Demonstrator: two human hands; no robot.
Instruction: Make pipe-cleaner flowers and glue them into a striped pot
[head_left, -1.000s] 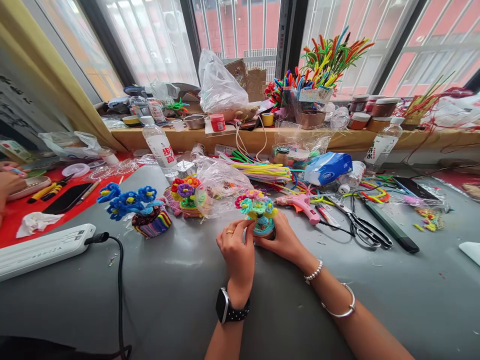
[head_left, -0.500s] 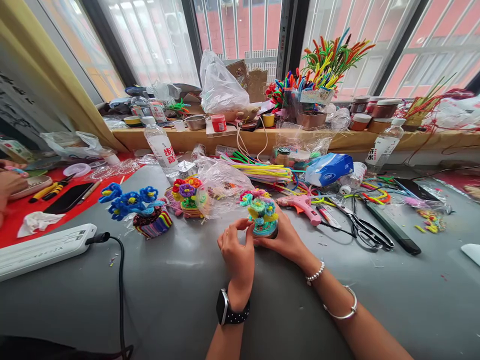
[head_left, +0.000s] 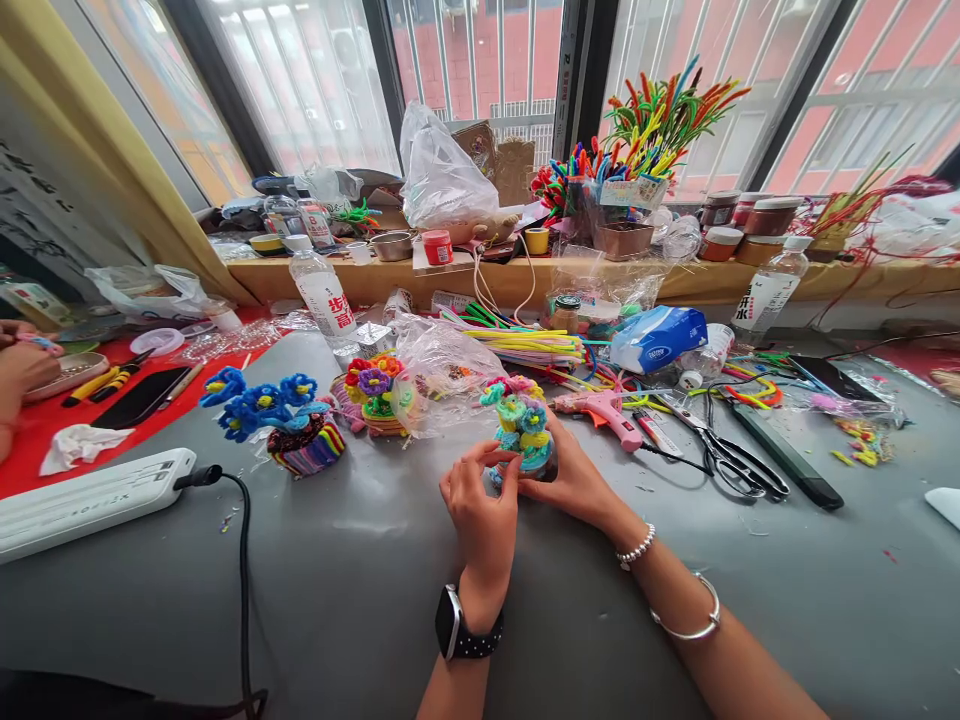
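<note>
My right hand (head_left: 568, 474) wraps around the right side and base of a small pipe-cleaner flower pot (head_left: 534, 452), which has pink, yellow, mint and blue blooms above a light blue rim. From the left, my left hand (head_left: 481, 497) meets the pot with bent fingers, thumb and forefinger closed at its lower left side. A bit of blue fuzz shows by those fingertips; whether it belongs to the pot I cannot tell. Left of my hands stand a striped pot with blue pipe-cleaner flowers (head_left: 306, 447) and a pot of red, purple and orange flowers (head_left: 382, 408).
A pink glue gun (head_left: 611, 415), scissors (head_left: 724, 450) and a dark green bar (head_left: 787, 460) lie to the right. Behind are pipe cleaners (head_left: 525, 345) and a tissue pack (head_left: 660, 338). A white power strip (head_left: 97, 500) lies left; another person's hand (head_left: 26, 365) works beyond it.
The flower pot has tilted or turned slightly to the right between my hands. My left hand has shifted a little right and down along its side.
</note>
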